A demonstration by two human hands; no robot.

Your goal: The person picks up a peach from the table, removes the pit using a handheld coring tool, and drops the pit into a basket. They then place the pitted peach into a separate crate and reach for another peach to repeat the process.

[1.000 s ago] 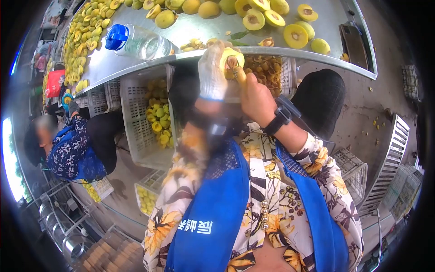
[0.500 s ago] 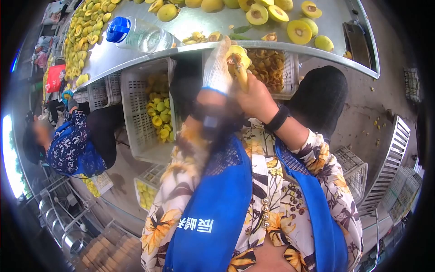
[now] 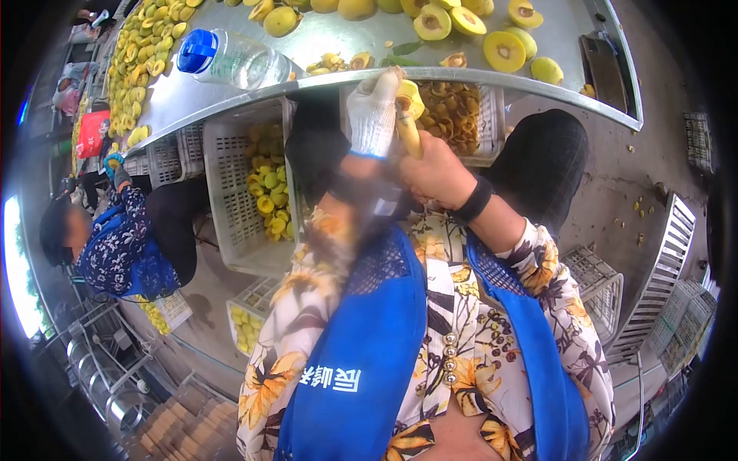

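My left hand (image 3: pixel 373 115), in a white knitted glove, is closed with its fingers bunched around a yellow peach half (image 3: pixel 410 98). The fruit sticks out on the glove's right side, just below the table edge. My right hand (image 3: pixel 438 165) is bare and wrapped around a yellow-handled tool (image 3: pixel 409 137). The tool's end meets the underside of the peach half; its tip is hard to make out. Below both hands, a crate of brown pits and scraps (image 3: pixel 453 115) is partly covered.
On the metal table (image 3: pixel 330 46) lie cut peaches (image 3: pixel 503 50), a heap of halves (image 3: pixel 146 61) and a blue-capped water bottle (image 3: pixel 238 60). A white crate (image 3: pixel 250 223) holds more halves at my left. Further left, a co-worker (image 3: pixel 123 238) sits. Crates (image 3: pixel 592 288) stand on the right.
My left hand has turned the peach half, so its brown hollow no longer faces me. The gloved fingers are more bunched, and the tool has dropped slightly.
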